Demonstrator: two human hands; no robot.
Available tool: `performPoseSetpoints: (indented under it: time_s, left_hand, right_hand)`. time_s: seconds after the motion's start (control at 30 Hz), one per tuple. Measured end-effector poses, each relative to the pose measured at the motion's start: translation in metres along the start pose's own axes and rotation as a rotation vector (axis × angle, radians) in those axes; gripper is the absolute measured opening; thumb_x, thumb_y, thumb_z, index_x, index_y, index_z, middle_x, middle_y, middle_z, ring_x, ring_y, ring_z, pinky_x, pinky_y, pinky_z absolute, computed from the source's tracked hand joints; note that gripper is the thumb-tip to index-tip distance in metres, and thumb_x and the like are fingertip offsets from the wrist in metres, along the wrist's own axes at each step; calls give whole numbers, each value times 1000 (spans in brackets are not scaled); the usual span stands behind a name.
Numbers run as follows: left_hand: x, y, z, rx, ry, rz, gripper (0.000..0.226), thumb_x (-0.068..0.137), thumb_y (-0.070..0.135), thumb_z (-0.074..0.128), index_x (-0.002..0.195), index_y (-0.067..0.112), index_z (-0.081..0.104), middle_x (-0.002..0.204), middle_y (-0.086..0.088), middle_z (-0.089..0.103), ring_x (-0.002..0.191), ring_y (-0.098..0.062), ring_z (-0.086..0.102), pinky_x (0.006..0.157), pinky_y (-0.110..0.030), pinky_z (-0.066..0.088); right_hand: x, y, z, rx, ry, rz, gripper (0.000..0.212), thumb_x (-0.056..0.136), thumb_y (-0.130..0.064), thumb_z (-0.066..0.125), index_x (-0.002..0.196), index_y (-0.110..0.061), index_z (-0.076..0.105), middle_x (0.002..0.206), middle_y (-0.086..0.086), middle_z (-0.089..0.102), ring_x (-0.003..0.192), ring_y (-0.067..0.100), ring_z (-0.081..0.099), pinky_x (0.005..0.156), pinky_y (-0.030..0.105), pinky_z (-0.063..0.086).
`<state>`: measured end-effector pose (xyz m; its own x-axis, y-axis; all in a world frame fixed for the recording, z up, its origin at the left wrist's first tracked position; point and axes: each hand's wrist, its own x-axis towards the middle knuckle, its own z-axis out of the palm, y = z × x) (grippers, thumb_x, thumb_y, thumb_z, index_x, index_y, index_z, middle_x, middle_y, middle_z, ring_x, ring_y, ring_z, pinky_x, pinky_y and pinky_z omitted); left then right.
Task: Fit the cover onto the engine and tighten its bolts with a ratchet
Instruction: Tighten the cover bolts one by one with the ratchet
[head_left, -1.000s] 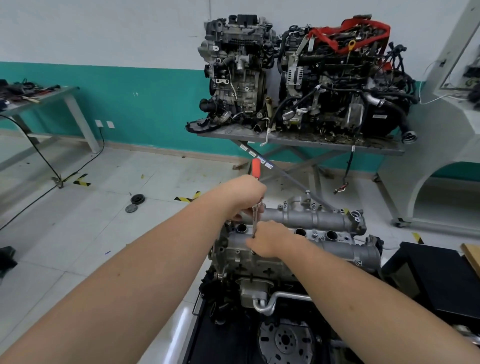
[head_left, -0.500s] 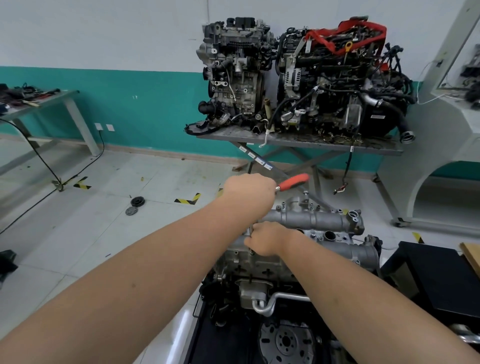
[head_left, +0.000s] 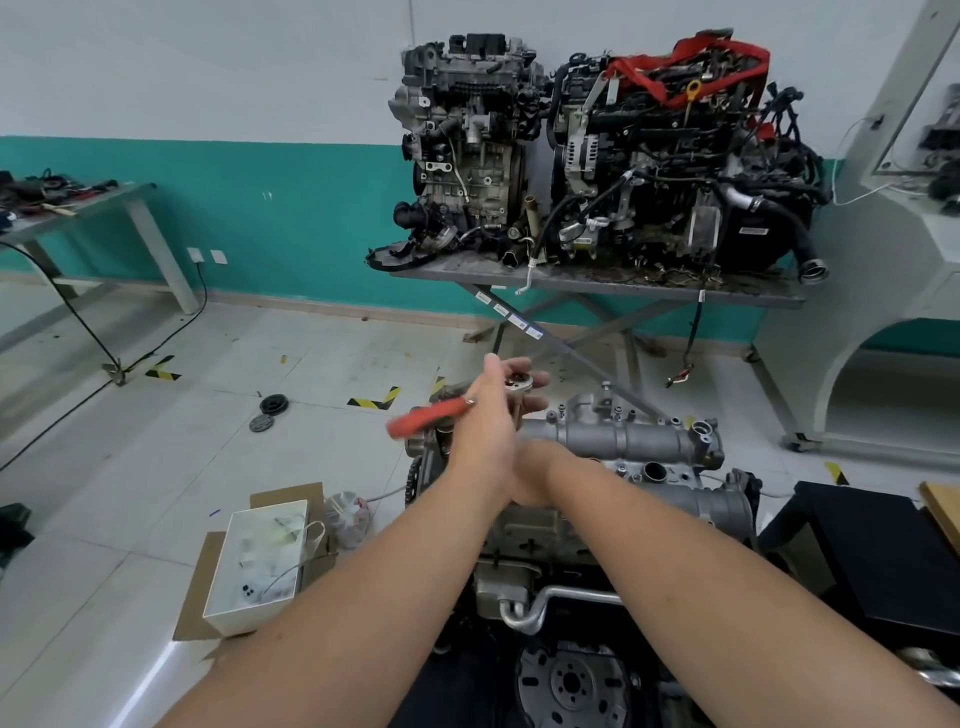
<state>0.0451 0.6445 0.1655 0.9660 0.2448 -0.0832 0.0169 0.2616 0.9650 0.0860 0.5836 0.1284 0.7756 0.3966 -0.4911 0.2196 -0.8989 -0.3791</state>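
Fingers (head_left: 537, 381) round one ratchet (head_left: 441, 415)

The ratchet (head_left: 431, 415) had a red handle; the cover (head_left: 623, 441) was silver-grey; floor tape (head_left: 374, 399) was striped yellow and black; the wall band (head_left: 260, 208) was teal.

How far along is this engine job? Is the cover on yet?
The silver cover already sits on top of the engine, so fitting looks done. Tightening is in hand: the left hand holds the red-handled ratchet at the cover's near end, with the right hand down beside it. Bolts stand along the cover; whether they are tight cannot be told.
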Motion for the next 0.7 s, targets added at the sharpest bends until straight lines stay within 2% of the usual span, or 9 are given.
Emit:
performPoseSetpoints:
  time_s: [0.03, 0.1, 0.2, 0.3, 0.37, 0.5, 0.6, 0.63, 0.7]
  left_hand:
    - [8, 1, -1, -137, -49, -131, 37, 102, 48, 42, 92, 25, 70, 94, -1, 78, 71, -13, 69, 70, -29, 49]
    - [17, 10, -6, -139, -44, -246, 24, 102, 33, 51, 94, 14, 64, 85, -7, 77, 64, -16, 70, 63, -29, 49]
    - [26, 29, -10, 83, -28, -327, 19, 101, 24, 51, 95, 8, 58, 67, -3, 72, 57, -17, 70, 66, -32, 53]
    - [28, 50, -11, 403, -144, -381, 13, 100, 17, 46, 94, 9, 54, 57, 1, 66, 58, -19, 71, 86, -44, 57]
    - [29, 59, -9, 665, -216, -333, 14, 98, 14, 43, 90, 9, 54, 56, 2, 67, 61, -21, 72, 89, -43, 54]
    - [31, 68, -4, 964, -248, -272, 16, 99, 12, 39, 97, 6, 54, 56, 3, 68, 57, -19, 69, 63, -29, 44]
    - [34, 75, -2, 1262, -323, -160, 19, 100, 10, 44, 103, 1, 60, 78, -3, 74, 65, -22, 62, 60, -30, 45]
    - [35, 76, -3, 1402, -349, -101, 20, 100, 10, 46, 104, 0, 63, 86, -6, 74, 69, -24, 60, 62, -32, 46]
    - [35, 76, -3, 1590, -358, 35, 18, 100, 12, 48, 104, 3, 63, 84, -4, 66, 70, -23, 58, 56, -30, 46]
  right_hand:
    - [-2, 2, 0, -65, 11, -3, 43, 105, -16, 28, 140, -2, 47, 145, 17, 48, 128, 30, 47, 110, 43, 36]
    - [-4, 7, -1, -139, 42, -2, 45, 104, -26, 29, 135, -5, 53, 139, 15, 54, 115, 26, 52, 101, 41, 40]
    - [-5, 6, 1, -203, 76, 13, 47, 101, -35, 32, 132, -9, 56, 137, 12, 56, 121, 31, 52, 91, 37, 39]
    - [-2, 6, 3, -256, 40, 8, 46, 101, -36, 32, 129, -8, 56, 136, 13, 55, 121, 31, 51, 94, 38, 40]
    - [-2, 6, 3, -284, 59, -20, 41, 99, -38, 33, 119, -12, 57, 131, 13, 57, 116, 31, 52, 93, 39, 41]
    - [-5, 6, 3, -260, 57, -11, 36, 98, -40, 35, 112, -15, 56, 120, 9, 58, 110, 30, 54, 93, 41, 44]
    - [-10, 1, 2, -293, 35, -45, 32, 100, -33, 34, 94, -11, 55, 99, 8, 57, 101, 30, 58, 83, 39, 45]
    - [-11, 0, 1, -309, 32, -57, 34, 102, -31, 32, 95, -8, 56, 97, 8, 56, 101, 31, 58, 83, 40, 45]
    - [-12, -1, 1, -342, 20, -72, 38, 102, -30, 31, 103, -5, 59, 104, 10, 60, 103, 31, 58, 89, 41, 47]
